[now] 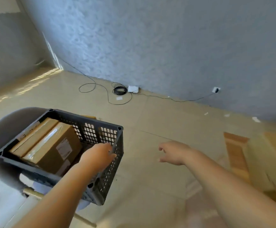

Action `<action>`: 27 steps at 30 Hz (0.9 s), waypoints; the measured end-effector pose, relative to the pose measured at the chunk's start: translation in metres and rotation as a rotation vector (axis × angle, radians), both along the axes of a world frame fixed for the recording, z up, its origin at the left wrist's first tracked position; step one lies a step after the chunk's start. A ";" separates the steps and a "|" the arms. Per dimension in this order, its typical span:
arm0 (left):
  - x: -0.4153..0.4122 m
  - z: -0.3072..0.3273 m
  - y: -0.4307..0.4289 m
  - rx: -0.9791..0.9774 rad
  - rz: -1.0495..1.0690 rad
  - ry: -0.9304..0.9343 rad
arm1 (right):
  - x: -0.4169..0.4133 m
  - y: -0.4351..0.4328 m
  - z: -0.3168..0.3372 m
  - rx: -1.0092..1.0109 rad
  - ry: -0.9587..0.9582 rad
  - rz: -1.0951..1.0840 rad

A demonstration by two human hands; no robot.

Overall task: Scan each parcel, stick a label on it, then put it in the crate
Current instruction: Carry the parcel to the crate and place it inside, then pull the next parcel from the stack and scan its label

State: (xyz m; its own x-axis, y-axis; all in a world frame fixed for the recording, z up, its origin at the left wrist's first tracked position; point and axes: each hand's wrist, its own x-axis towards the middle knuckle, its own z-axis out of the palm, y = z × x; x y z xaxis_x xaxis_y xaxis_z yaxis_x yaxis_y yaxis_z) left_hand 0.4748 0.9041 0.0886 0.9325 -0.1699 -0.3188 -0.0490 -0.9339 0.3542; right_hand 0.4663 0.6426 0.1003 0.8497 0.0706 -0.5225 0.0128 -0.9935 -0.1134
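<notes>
The left arm reaches forward and slightly left, forearm bare, and the left hand (99,156) meets the right-hand wall of the crate (91,127) at its top edge. The fingers go over the rim to the inside while the thumb lies on the outside, so the hand grips the crate wall. The right arm stretches out level beside it. The right hand (173,153) hangs over the floor (150,116), palm down, fingers loosely bent and holding nothing, well apart from the crate.

The crate is dark grey with perforated sides and stands on the seat of a grey chair (7,127), its corners reaching close to the seat's edge. Inside, a large parcel (51,150) lies against a flat parcel (33,135), both pushed to the left side. The large parcel carries a white label (64,148) on its upper face. To the right of the large parcel, the space beside the gripped wall is open.

Between the crate and the blurred wooden furniture (236,153) at the right lies a broad stretch of bare floor. Farther off, a black cable (87,88) loops along the foot of the wall (167,38), next to a white box (133,89), and a socket (216,90) sits low on the wall.
</notes>
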 end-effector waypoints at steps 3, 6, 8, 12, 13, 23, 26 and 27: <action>-0.024 0.003 -0.052 0.005 -0.098 -0.037 | -0.054 -0.053 0.012 -0.008 -0.035 -0.098; -0.063 0.001 -0.112 -0.016 -0.196 -0.055 | -0.122 -0.110 0.022 -0.002 -0.045 -0.201; -0.094 -0.001 -0.152 -0.059 -0.252 -0.053 | -0.170 -0.145 0.027 -0.002 -0.033 -0.255; -0.159 -0.006 -0.226 -0.107 -0.353 -0.024 | -0.267 -0.207 0.035 -0.015 0.014 -0.361; -0.175 -0.008 -0.243 -0.116 -0.382 -0.014 | -0.289 -0.221 0.036 -0.019 0.022 -0.396; -0.277 -0.017 -0.391 -0.180 -0.662 0.048 | -0.446 -0.347 0.026 -0.003 -0.012 -0.820; -0.283 -0.025 -0.436 -0.168 -0.741 0.054 | -0.465 -0.383 0.017 0.010 -0.027 -0.917; -0.283 -0.028 -0.452 -0.166 -0.766 0.057 | -0.469 -0.395 0.014 0.016 -0.025 -0.941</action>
State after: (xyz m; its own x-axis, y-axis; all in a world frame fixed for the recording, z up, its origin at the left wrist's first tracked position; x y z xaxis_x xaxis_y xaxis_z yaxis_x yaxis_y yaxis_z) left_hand 0.1915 0.4519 0.0607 0.5190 -0.8088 -0.2765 -0.6359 -0.5815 0.5075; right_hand -0.0023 0.2474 0.1140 0.5725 -0.6435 -0.5081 -0.7915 -0.5955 -0.1377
